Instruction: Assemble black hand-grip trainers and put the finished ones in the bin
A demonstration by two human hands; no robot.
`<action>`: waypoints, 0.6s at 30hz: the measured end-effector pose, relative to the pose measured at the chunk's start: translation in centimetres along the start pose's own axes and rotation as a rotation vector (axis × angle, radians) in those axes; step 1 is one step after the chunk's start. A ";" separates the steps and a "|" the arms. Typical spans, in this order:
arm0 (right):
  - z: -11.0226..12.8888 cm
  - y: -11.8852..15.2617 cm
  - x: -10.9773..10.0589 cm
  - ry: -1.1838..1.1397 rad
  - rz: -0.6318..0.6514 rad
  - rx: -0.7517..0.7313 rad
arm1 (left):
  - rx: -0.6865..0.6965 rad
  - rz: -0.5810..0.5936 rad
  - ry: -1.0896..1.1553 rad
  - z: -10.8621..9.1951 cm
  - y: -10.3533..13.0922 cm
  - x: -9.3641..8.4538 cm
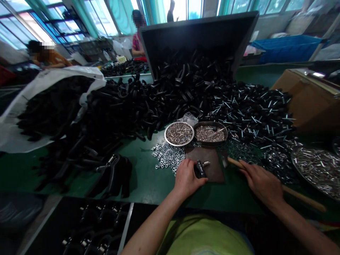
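My left hand (187, 178) is closed around a black plastic part (200, 169) with a silver threaded piece (206, 163) sticking out of its side. It holds this part on a dark square plate (209, 156) on the table. My right hand (261, 182) grips the wooden handle of a hammer (235, 163). The hammer head is beside the plate's right edge, apart from the black part. Loose silver nuts (168, 156) lie just beyond my left hand. A round bowl (179, 134) and an oval tin (210, 133) of small metal pieces stand behind the plate.
Black curved parts (148, 102) are heaped across the back, spilling from a tipped dark bin (199, 35). Black knobs with bolts (255, 109) pile at right, near a cardboard box (310, 99). A metal-filled tray (318, 170) stands far right. Finished-looking parts lie in a black tray (130, 219).
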State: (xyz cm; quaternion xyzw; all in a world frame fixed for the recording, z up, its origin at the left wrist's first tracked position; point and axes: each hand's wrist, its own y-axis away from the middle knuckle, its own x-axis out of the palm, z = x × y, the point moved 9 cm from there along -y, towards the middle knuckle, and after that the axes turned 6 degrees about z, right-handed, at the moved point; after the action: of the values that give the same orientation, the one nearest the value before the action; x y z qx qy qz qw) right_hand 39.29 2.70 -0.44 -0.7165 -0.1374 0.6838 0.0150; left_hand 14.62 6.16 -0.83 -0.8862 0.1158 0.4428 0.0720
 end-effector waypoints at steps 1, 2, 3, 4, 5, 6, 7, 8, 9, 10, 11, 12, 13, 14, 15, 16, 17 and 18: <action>-0.2 0.0 0.0 0.014 -0.011 0.010 | -0.028 -0.027 0.063 0.0 0.0 -0.4; 0.0 -0.2 -0.3 -0.009 -0.030 0.015 | -0.058 -0.057 0.133 -0.1 0.0 -0.8; 0.7 -0.5 -0.7 -0.074 -0.050 0.014 | -0.086 -0.090 0.206 -0.4 0.1 -1.1; 1.8 -0.9 -1.2 -0.179 -0.059 0.001 | -0.110 -0.119 0.279 -0.7 0.3 -1.3; 3.3 -1.3 -1.6 -0.307 -0.051 -0.022 | -0.124 -0.138 0.345 -1.2 0.5 -1.4; 4.9 -1.9 -2.0 -0.441 -0.030 -0.051 | -0.124 -0.140 0.397 -1.8 0.6 -1.2; 6.6 -2.5 -2.3 -0.552 0.013 -0.077 | -0.108 -0.127 0.432 -2.4 0.7 -1.0; 7.9 -3.1 -2.7 -0.624 0.033 -0.078 | -0.075 -0.092 0.450 -3.1 0.6 -0.6; 8.9 -3.7 -3.0 -0.668 0.048 -0.072 | -0.029 -0.037 0.454 -3.6 0.5 -0.3; 9.4 -4.4 -3.2 -0.681 0.055 -0.063 | 0.021 0.018 0.446 -3.8 0.1 -0.1; 9.6 -4.9 -3.3 -0.667 0.066 -0.056 | 0.064 0.053 0.427 -3.6 -0.4 -0.3; 9.6 -5.4 -3.0 -0.626 0.094 -0.055 | 0.083 0.057 0.400 -2.8 -1.2 -1.0; 9.6 -5.9 -2.5 -0.558 0.141 -0.061 | 0.061 0.020 0.370 -1.2 -2.2 -2.4; 9.6 -6.1 -1.8 -0.472 0.201 -0.076 | 0.006 -0.056 0.329 1.0 -3.4 -4.3; 9.5 -6.2 -1.0 -0.381 0.258 -0.088 | -0.114 -0.163 0.288 4.0 -4.4 -6.6; 9.4 -6.2 -0.3 -0.297 0.303 -0.095 | -0.290 -0.291 0.267 7.4 -5.1 -9.1; 9.3 -6.2 0.2 -0.231 0.333 -0.102 | -0.391 -0.376 0.253 10.2 -5.7 -11.3; 9.4 -6.1 0.6 -0.186 0.349 -0.109 | -0.466 -0.443 0.245 12.6 -6.3 -13.2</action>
State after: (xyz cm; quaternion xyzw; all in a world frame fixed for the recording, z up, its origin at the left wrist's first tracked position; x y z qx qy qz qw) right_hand 28.94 7.13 -0.37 -0.6627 -0.0489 0.7309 -0.1553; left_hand -1.04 16.98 2.43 -0.9291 -0.1758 0.3211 -0.0525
